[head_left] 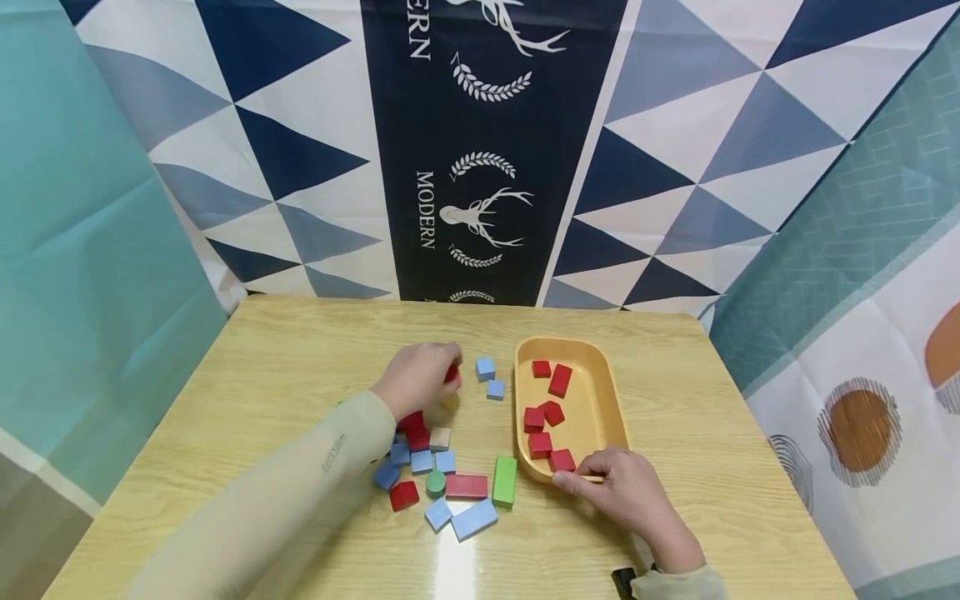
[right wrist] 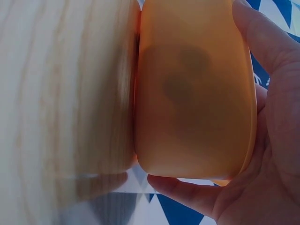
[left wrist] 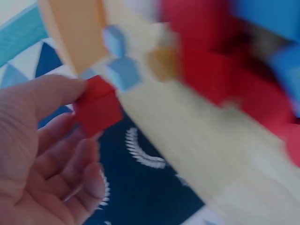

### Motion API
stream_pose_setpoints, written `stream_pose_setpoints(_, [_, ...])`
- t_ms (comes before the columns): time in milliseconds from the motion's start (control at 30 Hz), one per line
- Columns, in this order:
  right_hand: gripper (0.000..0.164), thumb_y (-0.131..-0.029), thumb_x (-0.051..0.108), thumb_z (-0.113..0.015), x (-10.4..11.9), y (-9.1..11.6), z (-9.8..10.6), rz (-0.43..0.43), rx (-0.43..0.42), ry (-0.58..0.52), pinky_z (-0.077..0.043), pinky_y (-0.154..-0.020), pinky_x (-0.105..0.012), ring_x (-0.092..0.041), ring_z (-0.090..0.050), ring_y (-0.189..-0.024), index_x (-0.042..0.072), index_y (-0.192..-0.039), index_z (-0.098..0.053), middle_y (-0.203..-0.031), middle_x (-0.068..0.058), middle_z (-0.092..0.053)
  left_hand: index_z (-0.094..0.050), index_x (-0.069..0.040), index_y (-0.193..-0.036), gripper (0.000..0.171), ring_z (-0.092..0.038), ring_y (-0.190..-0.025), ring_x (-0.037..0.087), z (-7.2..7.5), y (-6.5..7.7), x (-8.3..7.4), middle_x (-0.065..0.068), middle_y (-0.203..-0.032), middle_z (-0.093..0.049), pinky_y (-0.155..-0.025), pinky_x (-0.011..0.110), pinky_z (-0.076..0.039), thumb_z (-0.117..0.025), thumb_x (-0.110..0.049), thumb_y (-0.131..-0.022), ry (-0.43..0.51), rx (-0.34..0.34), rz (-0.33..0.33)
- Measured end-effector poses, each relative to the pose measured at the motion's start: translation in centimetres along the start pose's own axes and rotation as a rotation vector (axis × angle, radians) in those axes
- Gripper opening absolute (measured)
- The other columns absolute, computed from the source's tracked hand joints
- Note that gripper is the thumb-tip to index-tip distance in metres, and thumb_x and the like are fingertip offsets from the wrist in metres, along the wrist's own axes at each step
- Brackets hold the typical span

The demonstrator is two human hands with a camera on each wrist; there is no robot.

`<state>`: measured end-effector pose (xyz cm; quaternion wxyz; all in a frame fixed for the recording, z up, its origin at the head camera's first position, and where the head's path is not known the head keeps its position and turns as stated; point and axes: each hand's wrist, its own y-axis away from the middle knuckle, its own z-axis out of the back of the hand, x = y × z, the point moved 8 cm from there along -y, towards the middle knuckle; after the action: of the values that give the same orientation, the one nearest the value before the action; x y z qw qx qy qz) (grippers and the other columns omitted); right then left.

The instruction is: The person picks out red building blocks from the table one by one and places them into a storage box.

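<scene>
Red in the left hand (head_left: 420,375): pinching a block (left wrist: 99,112) between thumb and fingers, over the counter (head_left: 300,350). Just right, two blue blocks (head_left: 485,368). Farther right, gripping an orange tray (head_left: 588,408) at its near end with the right hand (head_left: 626,493); red blocks (head_left: 535,419) inside, leftward. Nearer, scattered coloured blocks (head_left: 467,487).

Glare on tabletop (head_left: 456,568), left-wrist blur.

red blocks (left wrist: 205,72) blurred, yellow piece (head_left: 449,402) partly hidden, left sleeve (head_left: 277,492) cut off below
</scene>
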<state>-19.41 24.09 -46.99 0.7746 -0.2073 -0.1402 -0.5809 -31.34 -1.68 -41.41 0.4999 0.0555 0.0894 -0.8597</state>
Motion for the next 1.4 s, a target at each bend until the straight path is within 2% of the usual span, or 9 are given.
stream_pose_setpoints(100, [0.033,-0.076,0.069,-0.069,-0.1,-0.1,0.4,-0.003,-0.001,0.003,-0.046,-0.06,-0.03,-0.003,-0.051,-0.062,0.037,-0.065,-0.069,-0.064,0.021,-0.059,-0.063,-0.017,-0.105,0.025,-0.051,-0.07,0.01,1.6,-1.6,-2.9,-0.007,-0.084,-0.06,-0.063,0.026,-0.05,-0.074,-0.032,-0.088,0.056,-0.102,-0.074])
stream_pose_setpoints(200, [0.035,-0.076,0.069,-0.069,-0.1,-0.1,0.4,-0.013,0.005,0.0,-0.045,-0.059,-0.03,-0.003,-0.05,-0.061,0.036,-0.065,-0.069,-0.062,0.021,-0.058,-0.062,-0.018,-0.105,0.023,-0.05,-0.071,0.008,1.6,-2.9,-6.4,-0.009,-0.083,-0.057,-0.063,0.025,-0.049,-0.073,-0.033,-0.09,0.097,-0.168,-0.151])
stream_pose_setpoints(300, [0.034,-0.075,0.068,-0.07,0.0,0.0,0.3,-0.014,0.001,-0.004,-0.044,-0.058,-0.029,-0.004,-0.048,-0.06,0.036,-0.065,-0.069,-0.061,0.021,-0.057,-0.061,-0.018,-0.107,0.026,-0.05,-0.072,0.008,0.3,-3.9,-9.5,-0.009,-0.084,-0.056,-0.065,0.024,-0.049,-0.072,-0.034,-0.09,0.117,-0.174,-0.201])
stream_pose_setpoints(400, [0.032,-0.076,0.066,-0.071,0.3,0.2,0.2,0.006,-0.017,-0.004,-0.044,-0.057,-0.028,-0.003,-0.048,-0.06,0.037,-0.064,-0.068,-0.061,0.022,-0.056,-0.058,-0.018,-0.109,0.029,-0.05,-0.071,0.009,-2.0,-4.7,-11.1,-0.007,-0.085,-0.055,-0.064,0.025,-0.05,-0.071,-0.035,-0.091,0.087,-0.142,-0.202])
stream_pose_setpoints(533, [0.03,-0.077,0.064,-0.072,0.7,0.4,0.0,0.033,-0.032,0.002,-0.044,-0.057,-0.026,-0.001,-0.048,-0.06,0.038,-0.063,-0.068,-0.062,0.024,-0.055,-0.059,-0.02,-0.107,0.027,-0.051,-0.073,0.009,-5.2,-5.4,-11.1,-0.007,-0.086,-0.056,-0.065,0.025,-0.052,-0.072,-0.035,-0.09,0.028,-0.092,-0.148])
stream_pose_setpoints(633, [0.03,-0.076,0.064,-0.072,0.8,0.4,0.1,0.037,-0.042,0.012,-0.043,-0.056,-0.026,-0.002,-0.047,-0.06,0.038,-0.063,-0.068,-0.061,0.024,-0.055,-0.06,-0.02,-0.112,0.027,-0.053,-0.08,0.01,-6.2,-5.6,-11.0,-0.006,-0.093,-0.06,-0.074,0.027,-0.054,-0.072,-0.034,-0.091,0.014,-0.093,-0.126])
stream_pose_setpoints(933, [0.031,-0.077,0.065,-0.072,0.6,0.2,0.4,0.019,-0.027,0.023,-0.043,-0.057,-0.027,-0.003,-0.047,-0.061,0.037,-0.063,-0.068,-0.061,0.023,-0.055,-0.058,-0.018,-0.122,0.03,-0.051,-0.099,0.011,-6.4,-5.6,-11.2,-0.001,-0.115,-0.059,-0.091,0.029,-0.051,-0.067,-0.028,-0.095,-0.014,-0.101,-0.108])
stream_pose_setpoints(1133, [0.032,-0.076,0.066,-0.072,0.4,0.2,0.2,-0.001,-0.02,0.026,-0.044,-0.058,-0.028,-0.004,-0.047,-0.062,0.037,-0.063,-0.068,-0.061,0.023,-0.055,-0.064,-0.019,-0.118,0.022,-0.048,-0.094,0.01,-6.7,-5.6,-11.2,-0.001,-0.11,-0.055,-0.088,0.027,-0.052,-0.064,-0.025,-0.096,0.0,-0.114,-0.108])
stream_pose_setpoints(1400, [0.034,-0.076,0.067,-0.071,0.5,0.1,0.2,0.006,-0.013,0.028,-0.043,-0.058,-0.029,-0.004,-0.047,-0.062,0.035,-0.064,-0.069,-0.062,0.022,-0.056,-0.067,-0.021,-0.114,0.017,-0.046,-0.096,0.01,-7.0,-5.6,-11.1,-0.003,-0.107,-0.056,-0.092,0.028,-0.05,-0.061,-0.024,-0.098,0.01,-0.118,-0.08])
